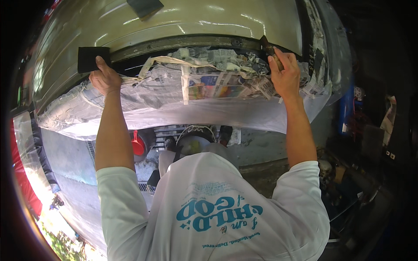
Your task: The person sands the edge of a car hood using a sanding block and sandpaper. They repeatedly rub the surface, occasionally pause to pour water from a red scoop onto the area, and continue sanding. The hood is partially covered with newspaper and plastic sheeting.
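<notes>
Currently, a black square (87, 61) lies at the near edge of the olive panel (196, 28), left of middle, pinched by the left hand (105, 80); the right hand (286, 76) curls its fingers round a dark strip (264, 43) farther right. Newspaper masking (161, 78) already lines that edge; how much surface remains unworked cannot be told. A dark sheet (145, 8) rests farther up; plastic (209, 114) drapes above the grey floor (69, 150).

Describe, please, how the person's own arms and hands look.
The left hand and right hand are ungloved. The forearms are bare. Short, loose white sleeves cover the upper arms, belonging to a T-shirt with teal print.
</notes>
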Demonstrator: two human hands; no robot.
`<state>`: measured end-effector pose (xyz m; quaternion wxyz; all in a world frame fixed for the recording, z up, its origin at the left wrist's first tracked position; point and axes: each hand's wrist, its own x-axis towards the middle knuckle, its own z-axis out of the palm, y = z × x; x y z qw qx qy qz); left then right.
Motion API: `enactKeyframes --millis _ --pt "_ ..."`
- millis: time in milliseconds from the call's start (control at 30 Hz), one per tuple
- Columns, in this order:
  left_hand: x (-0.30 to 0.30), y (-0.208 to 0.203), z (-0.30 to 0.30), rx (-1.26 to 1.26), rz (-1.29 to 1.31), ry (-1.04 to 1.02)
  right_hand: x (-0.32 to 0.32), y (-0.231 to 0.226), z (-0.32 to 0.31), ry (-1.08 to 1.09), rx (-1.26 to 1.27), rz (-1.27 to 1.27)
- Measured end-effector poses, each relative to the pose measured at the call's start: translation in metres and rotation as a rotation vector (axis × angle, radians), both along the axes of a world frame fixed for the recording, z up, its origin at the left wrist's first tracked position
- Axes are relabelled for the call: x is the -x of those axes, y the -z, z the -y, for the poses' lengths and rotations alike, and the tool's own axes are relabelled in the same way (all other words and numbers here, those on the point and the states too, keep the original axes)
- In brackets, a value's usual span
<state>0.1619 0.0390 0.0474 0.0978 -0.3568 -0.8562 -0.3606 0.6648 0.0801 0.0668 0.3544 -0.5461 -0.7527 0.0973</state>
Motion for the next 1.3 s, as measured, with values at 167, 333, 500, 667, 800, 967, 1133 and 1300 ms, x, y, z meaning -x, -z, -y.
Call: enactKeyframes --millis 167,333,500,667,800,967,1133,1300 --pt "-0.009 -0.013 0.001 0.024 0.077 -0.074 0.005 0.005 0.002 0.045 0.029 0.082" --pt "-0.006 -0.001 0.003 -0.054 0.003 -0.078 0.007 0.002 -0.005 -0.008 0.100 0.023" --pt "0.000 -0.003 0.000 -0.005 0.101 -0.107 -0.012 -0.016 -0.028 -0.107 0.338 -0.272" --pt "-0.006 -0.005 -0.001 -0.042 0.103 -0.090 -0.035 -0.014 -0.006 0.045 0.336 -0.366" --pt "0.002 -0.004 0.000 0.013 0.127 -0.080 -0.023 -0.005 0.019 0.120 0.458 -0.621" --pt "-0.002 -0.005 0.000 -0.001 0.096 -0.113 0.018 -0.010 0.033 0.149 0.270 -0.403" --pt "-0.004 -0.008 0.000 0.065 0.073 -0.129 0.039 0.001 0.024 0.169 0.141 -0.096" --pt "0.008 0.004 0.001 0.045 0.045 -0.011 0.076 -0.006 0.029 0.340 0.189 0.071"
